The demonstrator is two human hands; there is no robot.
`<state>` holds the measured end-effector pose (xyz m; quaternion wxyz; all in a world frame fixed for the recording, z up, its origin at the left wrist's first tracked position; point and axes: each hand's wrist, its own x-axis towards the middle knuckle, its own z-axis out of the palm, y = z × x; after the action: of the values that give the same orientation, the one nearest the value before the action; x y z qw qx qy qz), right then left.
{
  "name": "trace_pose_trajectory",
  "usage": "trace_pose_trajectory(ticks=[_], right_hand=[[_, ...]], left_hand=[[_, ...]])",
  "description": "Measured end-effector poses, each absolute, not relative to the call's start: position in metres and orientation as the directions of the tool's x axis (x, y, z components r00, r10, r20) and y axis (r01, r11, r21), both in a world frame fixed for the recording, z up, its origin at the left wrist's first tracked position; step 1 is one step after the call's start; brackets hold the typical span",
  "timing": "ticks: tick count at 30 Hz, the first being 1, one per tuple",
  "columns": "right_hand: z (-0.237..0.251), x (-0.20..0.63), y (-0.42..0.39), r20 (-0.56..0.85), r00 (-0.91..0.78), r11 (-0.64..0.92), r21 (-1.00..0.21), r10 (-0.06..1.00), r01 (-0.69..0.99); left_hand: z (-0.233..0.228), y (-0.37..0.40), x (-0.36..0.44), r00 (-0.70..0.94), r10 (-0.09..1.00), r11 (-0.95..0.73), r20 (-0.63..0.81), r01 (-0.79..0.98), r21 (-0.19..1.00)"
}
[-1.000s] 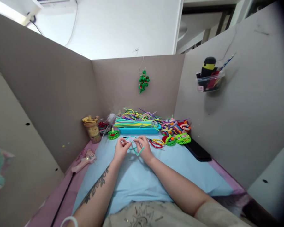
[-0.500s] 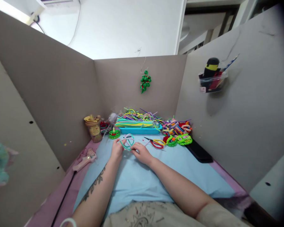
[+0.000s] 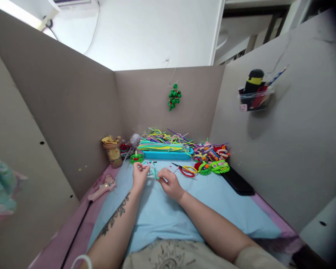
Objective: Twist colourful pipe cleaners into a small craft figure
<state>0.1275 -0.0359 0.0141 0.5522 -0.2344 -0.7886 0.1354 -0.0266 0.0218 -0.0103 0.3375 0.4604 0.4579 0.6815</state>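
Bent pipe cleaners (image 3: 156,173) in teal and pale pink hang between my two hands over the blue cloth (image 3: 162,209). My left hand (image 3: 140,173) pinches them from the left with thumb and forefinger. Curled over the teal end, my right hand (image 3: 169,182) grips from the other side. The exact shape of the piece is too small and blurred to make out. Just right of my right hand lie scissors (image 3: 187,171) with red and yellow handles. A green fuzzy figure (image 3: 136,158) sits behind my left hand.
A blue tray (image 3: 168,155) heaped with pipe cleaners stands at the back. Finished fuzzy pieces (image 3: 220,166) and a black case (image 3: 238,181) lie right. A pink glue gun (image 3: 102,189) and a cup (image 3: 112,152) are left. Grey panels (image 3: 168,112) enclose the table.
The pipe cleaner loop between my hands has turned and looks narrower. My right hand has curled more and shifted slightly right and down. The whole view has shifted a little.
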Motion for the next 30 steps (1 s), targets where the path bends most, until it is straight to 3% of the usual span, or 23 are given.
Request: trace_pose_trajectory(ticks=[4, 9, 16, 30], right_hand=[[0.018, 0.128, -0.034, 0.818, -0.203, 0.84, -0.503, 0.539, 0.204], [0.012, 0.13, -0.025, 0.756, -0.251, 0.796, -0.578, 0.605, 0.178], [-0.004, 0.13, -0.002, 0.747, -0.15, 0.716, -0.529, 0.648, 0.456], [-0.009, 0.129, 0.0, 0.755, -0.072, 0.647, -0.504, 0.652, 0.573]], left_hand=[[-0.012, 0.024, -0.028, -0.355, 0.888, -0.345, 0.293, -0.092, 0.934], [-0.007, 0.022, -0.029, -0.324, 0.926, -0.265, 0.195, -0.188, 0.946], [-0.004, 0.013, -0.016, -0.157, 0.986, -0.092, 0.058, -0.217, 0.972], [-0.007, 0.006, -0.005, -0.05, 0.952, -0.307, 0.303, -0.208, 0.929]])
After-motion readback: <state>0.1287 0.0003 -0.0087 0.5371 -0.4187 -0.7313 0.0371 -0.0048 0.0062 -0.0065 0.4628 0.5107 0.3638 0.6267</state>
